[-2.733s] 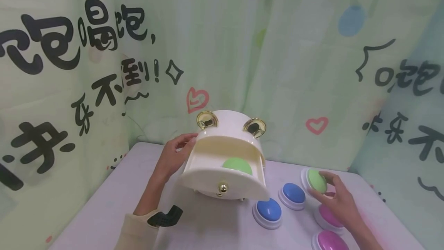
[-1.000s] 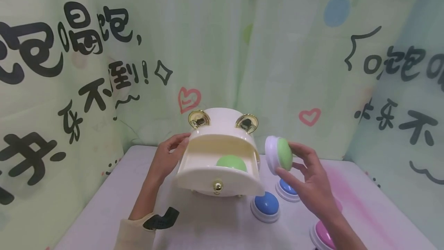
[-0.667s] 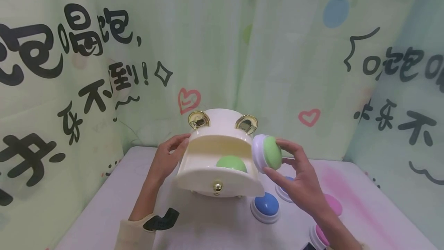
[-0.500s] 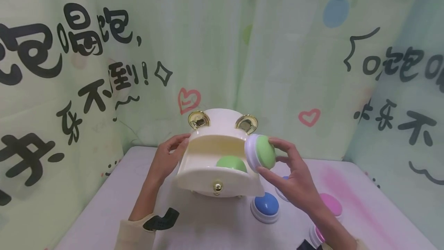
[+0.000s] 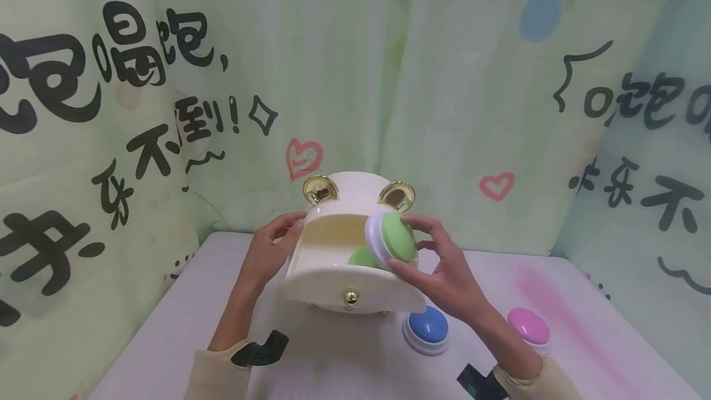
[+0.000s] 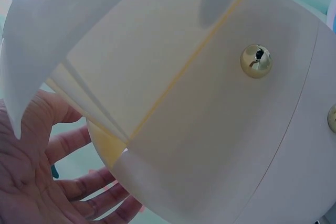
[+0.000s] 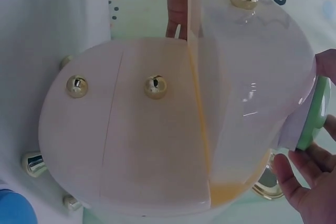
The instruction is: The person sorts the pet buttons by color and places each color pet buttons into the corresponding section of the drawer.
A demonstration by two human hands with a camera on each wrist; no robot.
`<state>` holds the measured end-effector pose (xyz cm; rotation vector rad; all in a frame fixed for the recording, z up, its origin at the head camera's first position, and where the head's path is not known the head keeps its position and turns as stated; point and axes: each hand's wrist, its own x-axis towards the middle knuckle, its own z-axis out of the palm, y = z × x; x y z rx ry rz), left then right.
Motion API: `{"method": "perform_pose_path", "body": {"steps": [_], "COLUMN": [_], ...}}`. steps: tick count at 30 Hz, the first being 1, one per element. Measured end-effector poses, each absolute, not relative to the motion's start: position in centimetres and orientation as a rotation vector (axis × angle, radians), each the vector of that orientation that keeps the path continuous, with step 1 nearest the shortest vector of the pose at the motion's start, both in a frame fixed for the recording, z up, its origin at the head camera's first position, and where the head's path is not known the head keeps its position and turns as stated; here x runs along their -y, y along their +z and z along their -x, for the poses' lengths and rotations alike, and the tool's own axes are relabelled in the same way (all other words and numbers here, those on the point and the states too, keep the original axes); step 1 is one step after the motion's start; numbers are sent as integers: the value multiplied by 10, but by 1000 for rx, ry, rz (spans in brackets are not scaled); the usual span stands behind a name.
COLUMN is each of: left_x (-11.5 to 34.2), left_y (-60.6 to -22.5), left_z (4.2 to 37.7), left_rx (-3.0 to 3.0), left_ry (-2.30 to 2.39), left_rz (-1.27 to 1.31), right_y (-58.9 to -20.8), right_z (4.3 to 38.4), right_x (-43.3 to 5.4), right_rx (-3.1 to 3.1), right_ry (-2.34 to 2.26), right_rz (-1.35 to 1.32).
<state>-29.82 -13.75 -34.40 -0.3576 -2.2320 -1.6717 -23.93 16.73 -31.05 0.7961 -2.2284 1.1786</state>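
Your left hand, at centre-left of the frame, lies with loose, fairly straight fingers against the left side of the white cabinet; your right hand, right of centre, grasps a green-and-white push button between thumb and fingers.

Working from the left edge, you have black lettering on the pale green curtain, then your left sleeve at the bottom with a black band at its cuff. The cabinet stands on the table in the lower middle of the frame, two gold-rimmed eyes on top. Its upper drawer is pulled out towards you, with a gold knob on the front.

In that drawer sits another green button, partly hidden by the one you hold. The held button is over the drawer's right part, to the right of your left hand, tilted with its white base facing left; you cannot tell whether the two touch. Below your right hand is a blue button, and farther right, beyond your forearm, a pink one.
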Motion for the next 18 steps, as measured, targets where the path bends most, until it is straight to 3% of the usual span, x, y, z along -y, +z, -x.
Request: {"method": "perform_pose_path", "body": {"steps": [18], "left_x": [138], "left_y": [-344], "left_z": [299], "left_rx": [2229], "left_ry": [-1656], "left_rz": [356], "right_y": [-303], "right_z": [263], "right_x": [-159], "right_rx": [2341], "right_ry": [1202], "right_rz": [-1019]}}
